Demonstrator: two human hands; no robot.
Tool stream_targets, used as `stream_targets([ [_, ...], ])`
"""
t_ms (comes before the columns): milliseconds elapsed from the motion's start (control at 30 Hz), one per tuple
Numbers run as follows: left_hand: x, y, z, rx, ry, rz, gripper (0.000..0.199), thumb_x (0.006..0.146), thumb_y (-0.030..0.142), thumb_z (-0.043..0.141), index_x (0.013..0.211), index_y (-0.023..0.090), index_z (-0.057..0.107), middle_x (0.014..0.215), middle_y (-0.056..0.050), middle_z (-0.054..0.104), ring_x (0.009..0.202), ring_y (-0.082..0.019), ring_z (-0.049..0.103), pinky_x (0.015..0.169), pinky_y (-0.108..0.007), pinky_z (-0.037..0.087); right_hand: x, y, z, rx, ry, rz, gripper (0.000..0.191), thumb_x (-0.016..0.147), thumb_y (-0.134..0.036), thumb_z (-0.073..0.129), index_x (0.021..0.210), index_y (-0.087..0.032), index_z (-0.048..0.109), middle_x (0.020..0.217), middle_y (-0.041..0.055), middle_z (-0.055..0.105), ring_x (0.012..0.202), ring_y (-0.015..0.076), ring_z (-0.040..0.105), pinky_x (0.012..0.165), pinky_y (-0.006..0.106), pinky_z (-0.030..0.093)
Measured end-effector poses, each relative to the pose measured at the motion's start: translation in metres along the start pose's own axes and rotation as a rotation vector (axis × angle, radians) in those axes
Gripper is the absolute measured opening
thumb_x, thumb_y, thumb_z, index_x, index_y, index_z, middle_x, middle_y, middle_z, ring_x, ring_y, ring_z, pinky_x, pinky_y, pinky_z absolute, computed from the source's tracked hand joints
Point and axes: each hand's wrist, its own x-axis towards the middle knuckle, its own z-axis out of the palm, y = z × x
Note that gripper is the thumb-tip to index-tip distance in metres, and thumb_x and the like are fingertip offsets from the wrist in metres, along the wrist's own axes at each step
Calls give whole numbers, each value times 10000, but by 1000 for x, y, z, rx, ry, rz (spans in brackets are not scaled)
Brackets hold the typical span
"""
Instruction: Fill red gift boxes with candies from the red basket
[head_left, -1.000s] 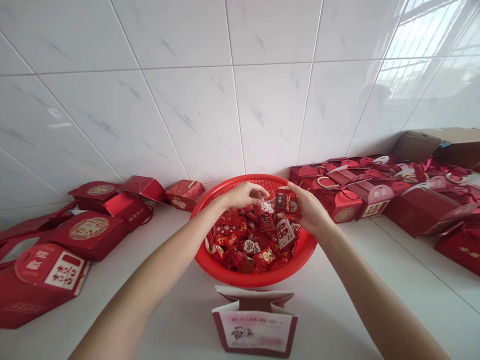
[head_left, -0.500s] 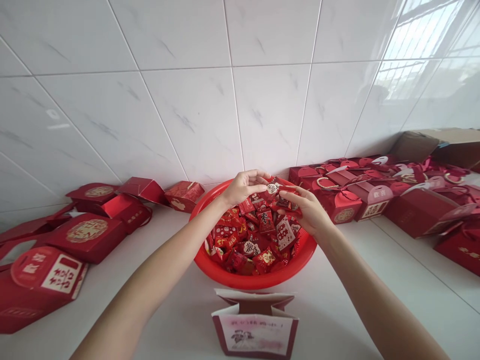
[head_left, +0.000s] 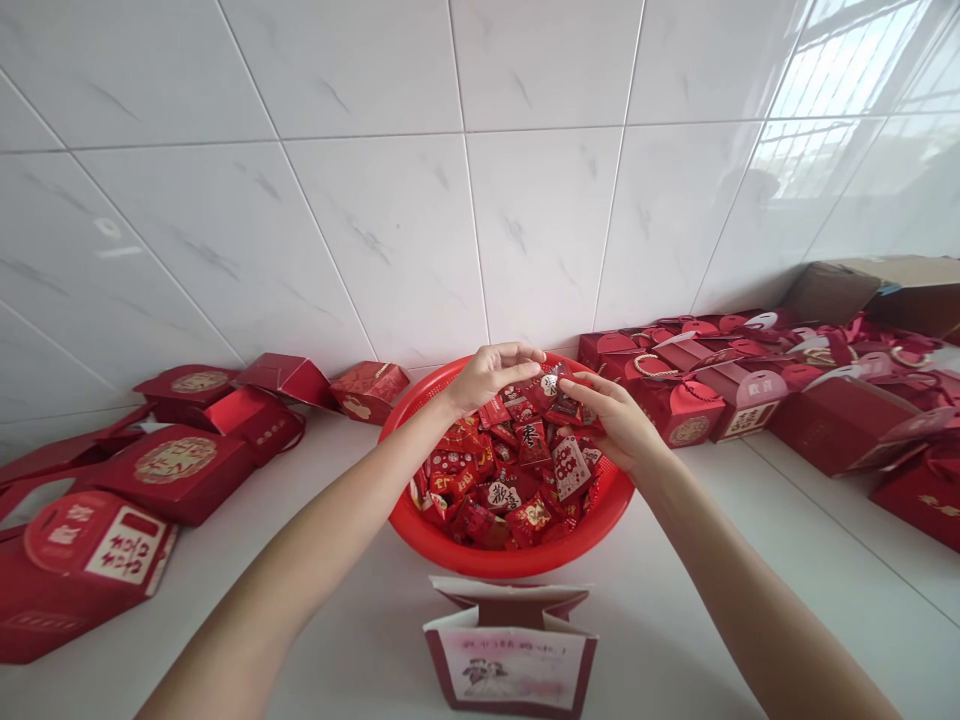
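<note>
A red plastic basket (head_left: 510,566) holds many red-wrapped candies (head_left: 504,494). My left hand (head_left: 487,378) is over its back rim, thumb and fingers apart with nothing between them. My right hand (head_left: 619,415) reaches over the right side, its fingers spread toward the left hand. Between the two hands is a red candy (head_left: 550,386) with a white label, close to the right fingertips and apparently loose above the pile. In front of the basket stands a paper gift box (head_left: 517,665), its top open and a couple drawn on its pale front panel.
Red gift boxes (head_left: 176,460) lie in a group on the left, and a small red box (head_left: 369,390) is beside the basket. Many more handled red boxes (head_left: 832,420) crowd the right side. A cardboard box (head_left: 892,285) is behind them, along the tiled wall (head_left: 547,220).
The candy held between both hands has slipped from the fingers; it is turned and slightly lower. Both hands stay nearly in place, the left fingers a little more apart.
</note>
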Motion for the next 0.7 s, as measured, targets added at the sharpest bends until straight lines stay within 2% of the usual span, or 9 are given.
stream_targets([
  [100, 3, -4, -1, -15, 8, -101, 374, 818, 476, 736, 984, 141, 726, 875, -57, 742, 804, -173, 683, 817, -340, 541, 1, -1, 1, 18, 28, 2, 178, 715, -303, 832, 790, -208, 700, 775, -8, 709, 664, 157, 678, 484, 238, 568],
  [167, 4, -8, -2, 23, -23, -180, 313, 834, 448, 709, 913, 146, 725, 837, -46, 738, 751, -167, 677, 756, -324, 546, 1, -1, 1, 26, 38, -1, 158, 745, -310, 810, 793, -207, 700, 761, -4, 713, 640, 155, 680, 471, 231, 562],
  [300, 3, -14, 1, 104, -206, -308, 131, 821, 301, 676, 822, 175, 713, 754, -22, 744, 697, -176, 682, 721, -329, 553, 2, 0, 1, 28, 31, -13, 171, 781, -342, 783, 836, -202, 701, 778, 11, 737, 628, 162, 693, 466, 233, 557],
  [367, 2, -14, 1, 78, -243, -345, 119, 835, 285, 632, 835, 191, 704, 727, -19, 747, 677, -179, 686, 706, -329, 551, 2, 1, 2, 22, 36, -14, 192, 779, -359, 784, 840, -201, 695, 787, 12, 742, 622, 162, 693, 464, 238, 554],
  [433, 0, -11, 1, 35, -208, -330, 167, 856, 325, 597, 873, 191, 695, 743, -27, 750, 657, -179, 684, 685, -326, 544, 2, 2, 1, 16, 39, -19, 211, 768, -374, 792, 832, -201, 690, 783, 8, 740, 617, 158, 685, 467, 237, 553],
  [533, -1, -3, 3, 19, -132, -233, 296, 856, 456, 629, 940, 177, 681, 833, -36, 735, 689, -175, 674, 680, -317, 530, 2, 2, 1, 11, 33, -29, 235, 738, -384, 816, 831, -207, 693, 769, 0, 734, 627, 152, 676, 479, 229, 557],
  [600, -3, 0, 7, 38, -115, -177, 403, 807, 529, 713, 991, 175, 654, 864, -29, 709, 722, -169, 661, 686, -310, 522, 2, 2, 1, 12, 27, -33, 237, 730, -382, 822, 834, -210, 697, 768, -2, 733, 632, 148, 669, 478, 222, 556],
  [700, -5, 0, 15, 97, -114, -105, 523, 696, 507, 845, 1024, 172, 614, 853, -15, 681, 738, -154, 639, 701, -297, 508, 3, 3, 1, 10, 22, -22, 186, 761, -355, 800, 832, -213, 703, 743, -9, 718, 624, 145, 658, 487, 230, 566],
])
